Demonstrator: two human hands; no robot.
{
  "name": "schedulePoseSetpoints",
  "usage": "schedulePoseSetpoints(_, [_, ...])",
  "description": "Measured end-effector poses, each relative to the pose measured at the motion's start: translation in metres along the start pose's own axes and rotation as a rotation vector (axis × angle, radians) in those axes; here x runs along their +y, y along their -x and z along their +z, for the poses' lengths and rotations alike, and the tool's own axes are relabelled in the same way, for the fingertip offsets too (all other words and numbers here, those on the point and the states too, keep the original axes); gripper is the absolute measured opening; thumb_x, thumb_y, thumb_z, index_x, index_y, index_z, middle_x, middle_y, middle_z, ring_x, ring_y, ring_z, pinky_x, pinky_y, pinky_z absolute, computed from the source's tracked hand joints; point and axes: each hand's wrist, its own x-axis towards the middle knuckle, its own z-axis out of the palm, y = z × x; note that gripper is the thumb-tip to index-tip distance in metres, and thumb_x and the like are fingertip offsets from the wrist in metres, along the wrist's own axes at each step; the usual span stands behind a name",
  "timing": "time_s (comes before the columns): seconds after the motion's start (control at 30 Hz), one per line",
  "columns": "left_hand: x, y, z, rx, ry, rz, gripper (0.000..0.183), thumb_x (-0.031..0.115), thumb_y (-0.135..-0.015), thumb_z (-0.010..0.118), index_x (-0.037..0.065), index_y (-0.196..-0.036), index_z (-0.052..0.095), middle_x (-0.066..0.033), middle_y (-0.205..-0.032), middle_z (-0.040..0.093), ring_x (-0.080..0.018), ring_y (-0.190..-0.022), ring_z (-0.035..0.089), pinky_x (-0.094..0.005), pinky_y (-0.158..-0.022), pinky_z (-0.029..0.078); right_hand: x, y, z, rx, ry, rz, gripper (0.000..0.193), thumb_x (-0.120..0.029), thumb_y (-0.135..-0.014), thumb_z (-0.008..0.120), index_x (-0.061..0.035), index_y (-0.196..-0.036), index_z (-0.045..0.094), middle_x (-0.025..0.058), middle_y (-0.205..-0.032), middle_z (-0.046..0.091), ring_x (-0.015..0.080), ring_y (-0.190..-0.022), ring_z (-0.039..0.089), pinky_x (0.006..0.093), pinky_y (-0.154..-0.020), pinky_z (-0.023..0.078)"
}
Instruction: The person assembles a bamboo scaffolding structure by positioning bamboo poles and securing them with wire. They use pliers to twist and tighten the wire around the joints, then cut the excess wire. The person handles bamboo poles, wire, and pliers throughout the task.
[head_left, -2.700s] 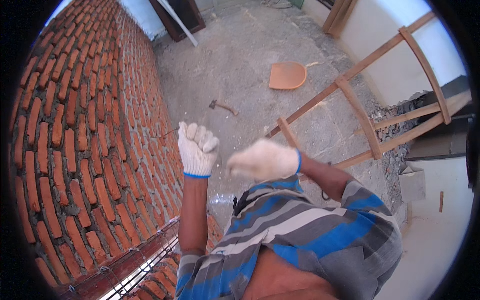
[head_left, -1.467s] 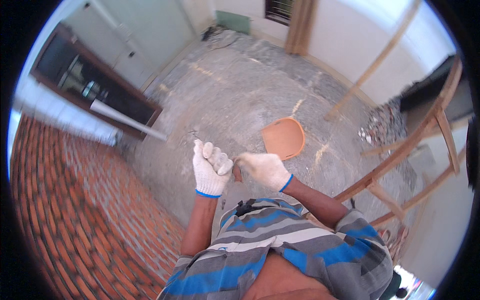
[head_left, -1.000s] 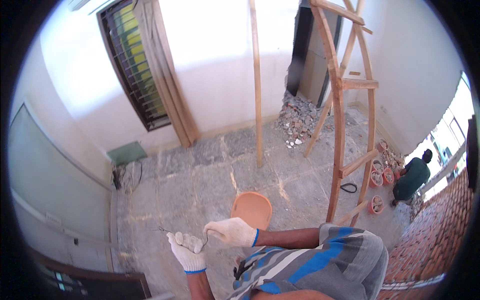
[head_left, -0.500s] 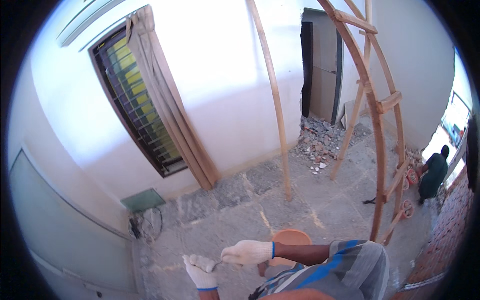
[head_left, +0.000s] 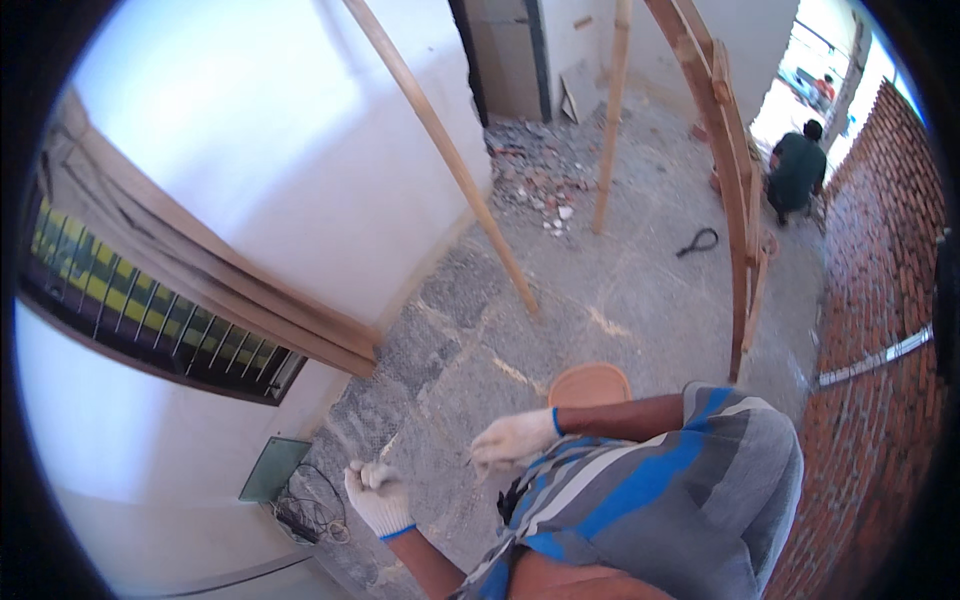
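Observation:
My left hand (head_left: 378, 500) wears a white knitted glove with a blue cuff, and its fingers are curled closed. Whatever they may hold is hidden or too small to name. To its right, my right hand (head_left: 515, 440) in a matching glove is closed in a pinch near my striped shirt (head_left: 650, 470). A thin dark tip shows at its fingertips, too small to identify. The two hands are apart, both held above the grey floor. Just beyond my right forearm stands an orange plastic basin (head_left: 590, 383), partly covered by that arm.
A slanting wooden pole (head_left: 450, 150) and a wooden ladder (head_left: 735, 180) stand ahead. Rubble (head_left: 540, 180) lies by the doorway. A black loop (head_left: 698, 242) rests on the floor. Another person (head_left: 798, 170) crouches beside the brick wall (head_left: 880, 300). Cables (head_left: 318, 510) lie by a glass panel (head_left: 275, 468).
My hands, close together before, have moved apart, the right one to the right and up. The view has turned rightward, bringing more of the brick wall into sight.

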Motion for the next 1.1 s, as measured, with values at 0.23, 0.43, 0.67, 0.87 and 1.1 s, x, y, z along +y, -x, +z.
schedulePoseSetpoints(0.23, [0.004, -0.148, 0.024, 0.055, -0.275, -0.155, 0.028, 0.036, -0.114, 0.056, 0.014, -0.099, 0.062, 0.0070, -0.062, 0.036, -0.0097, -0.054, 0.038, -0.0289, -0.057, 0.045, 0.050, -0.009, -0.028, 0.424, 0.383, -0.068, 0.036, -0.035, -0.112, 0.050, -0.0056, -0.116, 0.071, 0.0137, -0.087, 0.068, 0.0318, -0.086, 0.069, 0.0429, -0.082, 0.054])
schedulePoseSetpoints(0.43, [-0.011, -0.262, 0.061, 0.042, -0.435, -0.291, 0.033, 0.042, -0.116, 0.050, 0.016, -0.099, 0.061, 0.0079, -0.061, 0.030, -0.0083, -0.051, 0.031, -0.0300, -0.052, 0.040, 0.065, -0.033, -0.042, 0.590, 0.191, 0.389, 0.043, -0.040, -0.115, 0.047, -0.0082, -0.132, 0.069, 0.0165, -0.108, 0.074, 0.0367, -0.095, 0.072, 0.0453, -0.087, 0.056])
schedulePoseSetpoints(0.67, [0.016, -0.383, 0.123, -0.167, -0.486, -0.431, 0.043, 0.053, -0.114, 0.048, 0.018, -0.093, 0.060, 0.0084, -0.060, 0.028, -0.0082, -0.050, 0.030, -0.0275, -0.048, 0.034, 0.123, -0.025, -0.042, 0.853, 0.208, 0.604, 0.050, -0.043, -0.116, 0.044, -0.0147, -0.156, 0.056, 0.0153, -0.128, 0.072, 0.0340, -0.114, 0.071, 0.0441, -0.096, 0.056])
schedulePoseSetpoints(0.87, [-0.054, -0.400, 0.169, -0.184, -0.603, -0.356, 0.042, 0.052, -0.114, 0.047, 0.018, -0.089, 0.055, 0.0085, -0.060, 0.026, -0.0087, -0.051, 0.029, -0.0288, -0.050, 0.031, 0.159, -0.043, -0.052, 0.686, 0.351, 0.865, 0.061, -0.045, -0.115, 0.046, -0.0117, -0.166, 0.042, 0.0101, -0.168, 0.047, 0.0324, -0.148, 0.051, 0.0450, -0.122, 0.046])
schedulePoseSetpoints(1.1, [-0.132, -0.377, 0.188, -0.477, -0.949, -0.369, 0.025, 0.032, -0.111, 0.054, 0.016, -0.092, 0.054, 0.0031, -0.072, 0.040, -0.0129, -0.058, 0.040, -0.0309, -0.053, 0.038, 0.183, -0.038, -0.099, 0.730, 0.369, 0.820, 0.050, -0.041, -0.111, 0.050, -0.0123, -0.151, 0.059, 0.0149, -0.150, 0.064, 0.0370, -0.129, 0.065, 0.0487, -0.108, 0.051])
